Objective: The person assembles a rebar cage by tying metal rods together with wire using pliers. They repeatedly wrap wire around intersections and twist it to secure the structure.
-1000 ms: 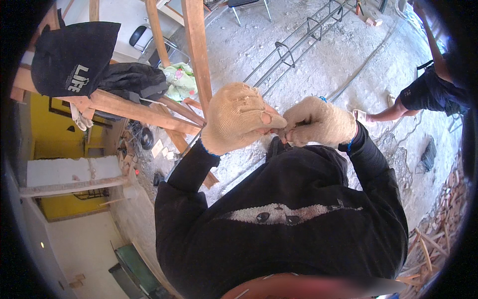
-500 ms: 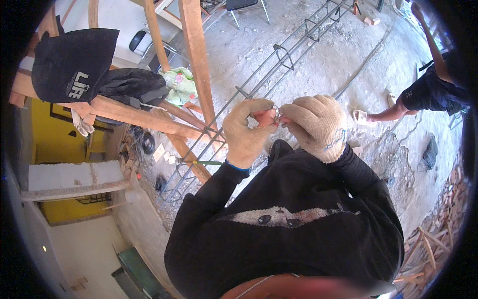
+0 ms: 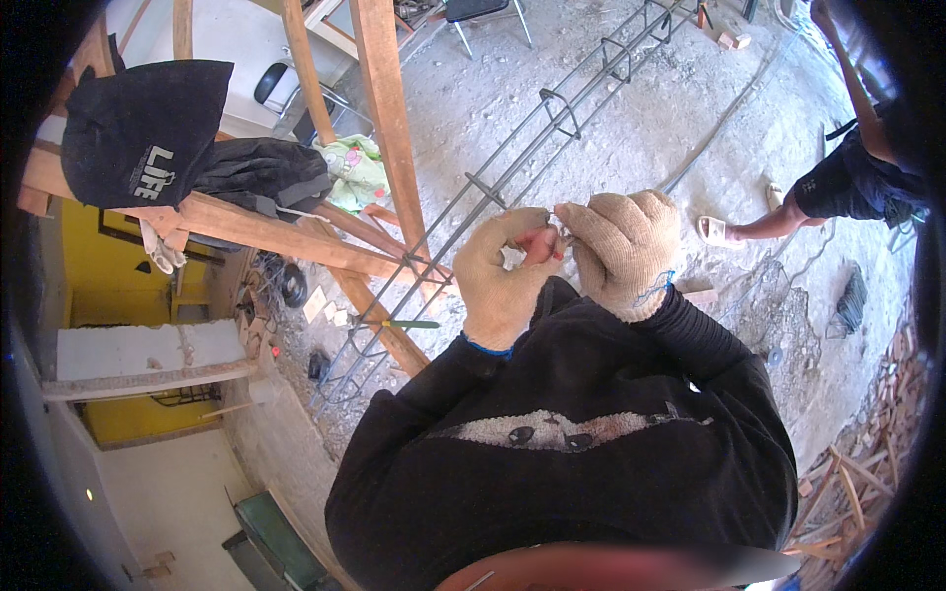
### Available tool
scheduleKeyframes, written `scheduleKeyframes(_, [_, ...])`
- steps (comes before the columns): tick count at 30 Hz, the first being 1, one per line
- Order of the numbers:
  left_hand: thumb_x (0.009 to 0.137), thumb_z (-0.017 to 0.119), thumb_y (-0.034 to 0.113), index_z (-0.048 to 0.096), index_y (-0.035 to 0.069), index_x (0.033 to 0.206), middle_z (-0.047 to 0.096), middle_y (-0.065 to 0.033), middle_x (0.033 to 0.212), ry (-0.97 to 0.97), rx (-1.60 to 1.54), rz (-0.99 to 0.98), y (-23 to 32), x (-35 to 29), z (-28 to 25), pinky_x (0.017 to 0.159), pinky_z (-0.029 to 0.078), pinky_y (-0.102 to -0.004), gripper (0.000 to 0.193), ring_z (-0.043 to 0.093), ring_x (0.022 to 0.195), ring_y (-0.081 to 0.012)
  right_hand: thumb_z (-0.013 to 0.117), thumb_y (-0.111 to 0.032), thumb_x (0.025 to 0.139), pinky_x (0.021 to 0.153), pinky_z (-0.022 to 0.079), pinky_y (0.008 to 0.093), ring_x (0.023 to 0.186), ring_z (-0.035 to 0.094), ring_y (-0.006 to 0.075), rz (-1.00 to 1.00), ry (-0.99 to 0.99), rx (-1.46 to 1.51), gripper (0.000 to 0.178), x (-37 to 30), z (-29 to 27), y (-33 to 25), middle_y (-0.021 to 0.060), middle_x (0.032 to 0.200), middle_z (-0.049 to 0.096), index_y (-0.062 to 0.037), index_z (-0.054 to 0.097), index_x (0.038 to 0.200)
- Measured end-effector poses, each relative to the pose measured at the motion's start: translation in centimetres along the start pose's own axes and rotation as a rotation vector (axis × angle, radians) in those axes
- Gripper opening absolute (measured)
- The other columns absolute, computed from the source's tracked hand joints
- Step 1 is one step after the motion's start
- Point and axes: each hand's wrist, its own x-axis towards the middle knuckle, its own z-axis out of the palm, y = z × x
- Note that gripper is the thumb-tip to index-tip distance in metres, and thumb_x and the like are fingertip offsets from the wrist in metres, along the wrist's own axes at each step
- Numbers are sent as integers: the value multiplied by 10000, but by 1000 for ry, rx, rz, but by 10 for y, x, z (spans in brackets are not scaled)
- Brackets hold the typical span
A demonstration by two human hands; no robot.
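Observation:
My left hand [image 3: 505, 281] wears a cream knit glove, with a bare thumb tip showing through. Its thumb and index finger are pinched together. Beside it my right hand [image 3: 631, 254], in the same kind of glove, is closed with its fingertips meeting the left ones. Whatever small thing lies between the fingertips is too small to make out. Beyond and to the left runs a long rebar cage [image 3: 512, 169] of thin bars with square stirrups. A thin tool with a green handle [image 3: 409, 324] rests on its near end.
Wooden posts and beams [image 3: 389, 128] stand at left, hung with a black cloth [image 3: 148, 133] and a green patterned cloth [image 3: 355, 169]. At right, a person's leg with a light sandal [image 3: 713, 231] is on the rough concrete floor. Scrap wood [image 3: 857, 483] is piled lower right.
My left hand has shifted slightly right and down, closer to my body. The right hand has turned a little, and the fingertips still meet.

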Motion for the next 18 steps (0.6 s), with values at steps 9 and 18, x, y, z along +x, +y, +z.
scheduleKeyframes(9, [713,902,-39,788,16,1050,760,-79,925,-41,-57,57,3,3,-5,731,560,-300,360,707,791,-153,818,-240,613,831,589,466,893,694,262,-214,14,89,554,10,1,17,4,1049,692,-186,779,1164])
scheduleKeyframes(18, [713,897,-53,780,30,998,741,-62,833,-134,88,220,12,7,-10,673,537,-297,319,673,727,-129,818,-275,659,670,542,420,740,653,235,-301,-55,15,481,19,-15,23,-11,1025,678,-189,772,1130])
